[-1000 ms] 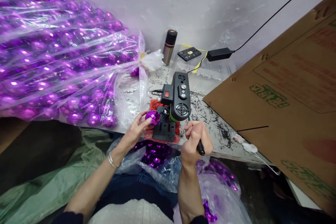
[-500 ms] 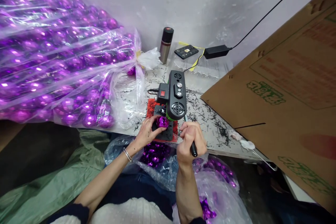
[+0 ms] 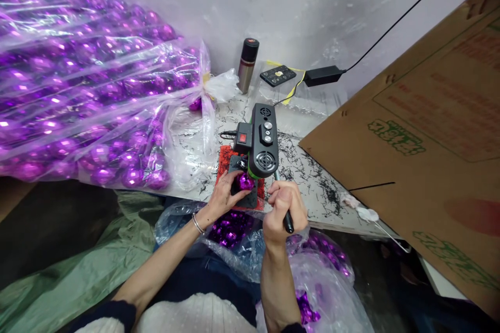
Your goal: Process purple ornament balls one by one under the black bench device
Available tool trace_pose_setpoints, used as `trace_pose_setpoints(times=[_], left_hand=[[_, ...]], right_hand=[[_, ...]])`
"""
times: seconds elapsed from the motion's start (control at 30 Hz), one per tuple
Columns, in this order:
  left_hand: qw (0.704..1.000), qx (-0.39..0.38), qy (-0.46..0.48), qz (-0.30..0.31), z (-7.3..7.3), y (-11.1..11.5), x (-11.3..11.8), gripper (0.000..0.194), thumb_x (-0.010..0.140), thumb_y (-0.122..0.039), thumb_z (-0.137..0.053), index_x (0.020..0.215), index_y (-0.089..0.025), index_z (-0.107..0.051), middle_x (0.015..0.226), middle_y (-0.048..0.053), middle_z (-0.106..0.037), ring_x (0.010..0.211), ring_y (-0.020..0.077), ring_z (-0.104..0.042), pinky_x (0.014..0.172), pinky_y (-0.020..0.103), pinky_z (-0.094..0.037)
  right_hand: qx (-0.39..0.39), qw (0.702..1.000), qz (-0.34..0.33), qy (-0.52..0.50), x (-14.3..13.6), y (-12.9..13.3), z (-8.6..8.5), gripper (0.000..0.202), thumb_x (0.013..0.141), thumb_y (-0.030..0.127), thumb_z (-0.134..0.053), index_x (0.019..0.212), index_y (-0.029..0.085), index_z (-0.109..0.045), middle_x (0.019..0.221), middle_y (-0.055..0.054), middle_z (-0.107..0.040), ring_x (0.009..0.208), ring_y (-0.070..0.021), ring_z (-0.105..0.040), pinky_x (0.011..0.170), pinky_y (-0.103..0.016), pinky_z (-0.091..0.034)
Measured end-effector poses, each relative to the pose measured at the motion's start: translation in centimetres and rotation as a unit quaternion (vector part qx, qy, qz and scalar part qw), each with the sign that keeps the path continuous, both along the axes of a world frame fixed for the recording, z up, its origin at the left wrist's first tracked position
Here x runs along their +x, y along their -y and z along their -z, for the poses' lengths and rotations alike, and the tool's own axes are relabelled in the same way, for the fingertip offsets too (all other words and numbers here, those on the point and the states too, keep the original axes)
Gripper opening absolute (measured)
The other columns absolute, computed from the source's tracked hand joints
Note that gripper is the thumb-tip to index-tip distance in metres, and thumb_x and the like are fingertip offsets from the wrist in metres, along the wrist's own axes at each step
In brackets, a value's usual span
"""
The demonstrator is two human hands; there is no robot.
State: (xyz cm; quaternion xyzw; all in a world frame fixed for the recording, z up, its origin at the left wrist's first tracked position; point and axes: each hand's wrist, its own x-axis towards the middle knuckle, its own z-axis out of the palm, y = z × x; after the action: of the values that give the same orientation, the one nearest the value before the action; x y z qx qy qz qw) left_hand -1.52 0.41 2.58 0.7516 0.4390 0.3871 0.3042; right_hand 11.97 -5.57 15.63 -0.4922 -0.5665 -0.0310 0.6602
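Note:
A shiny purple ball (image 3: 246, 182) is pinched between the thumb and fingers of my left hand (image 3: 223, 196), just under the front end of a black bench machine (image 3: 264, 138). The machine's dark base plate (image 3: 250, 200) shows beneath the ball. To the right, my right hand (image 3: 286, 210) is wrapped round a lever handle (image 3: 288, 222) whose black tip sticks out below the fist. A small black box with a red switch (image 3: 242, 138) sits at the machine's left side.
A large clear bag of purple balls (image 3: 86, 88) fills the left. Behind the machine stand a bottle (image 3: 248, 65), a phone (image 3: 277, 75) and a power adapter (image 3: 323, 76). A cardboard box (image 3: 422, 140) rises at the right. Black scraps litter the table (image 3: 312, 166).
My left hand has shifted slightly right with the purple ball, bringing it closer in under the machine's front end. My right hand has stayed in place on the lever handle.

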Motion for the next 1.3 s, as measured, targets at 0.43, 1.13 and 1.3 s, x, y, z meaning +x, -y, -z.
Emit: trace_pose_setpoints(times=[0.43, 1.13, 1.3], left_hand=[[0.999, 0.018, 0.049, 0.0, 2.1, -0.1, 0.2, 0.052, 0.092, -0.04, -0.088, 0.135, -0.024, -0.064, 0.129, 0.011, -0.077, 0.121, 0.0306, -0.076, 0.107, 0.048, -0.061], [0.998, 0.01, 0.054, 0.009, 1.8, -0.1, 0.4, 0.051, 0.093, -0.041, -0.087, 0.135, -0.024, -0.065, 0.128, 0.011, -0.077, 0.121, 0.0306, -0.076, 0.107, 0.049, -0.061], [0.998, -0.001, 0.057, 0.005, 1.8, -0.1, 0.5, 0.052, 0.092, -0.042, -0.087, 0.136, -0.025, -0.065, 0.128, 0.01, -0.077, 0.122, 0.0306, -0.075, 0.108, 0.049, -0.061]], right_hand=[[0.019, 0.999, 0.021, 0.018, 0.0, 0.0, 3.1, 0.037, 0.11, 0.017, -0.045, 0.075, 0.023, -0.055, 0.072, 0.002, -0.06, 0.067, -0.0126, -0.062, 0.063, -0.029, -0.046], [0.084, 0.996, 0.028, 0.002, -0.2, -1.1, 8.1, 0.038, 0.112, 0.024, -0.039, 0.076, 0.024, -0.052, 0.075, 0.002, -0.057, 0.064, -0.0142, -0.056, 0.071, -0.035, -0.05], [0.078, 0.996, 0.029, -0.011, 0.0, -1.1, 9.0, 0.038, 0.112, 0.027, -0.037, 0.076, 0.025, -0.05, 0.075, 0.003, -0.055, 0.064, -0.0146, -0.055, 0.072, -0.036, -0.052]])
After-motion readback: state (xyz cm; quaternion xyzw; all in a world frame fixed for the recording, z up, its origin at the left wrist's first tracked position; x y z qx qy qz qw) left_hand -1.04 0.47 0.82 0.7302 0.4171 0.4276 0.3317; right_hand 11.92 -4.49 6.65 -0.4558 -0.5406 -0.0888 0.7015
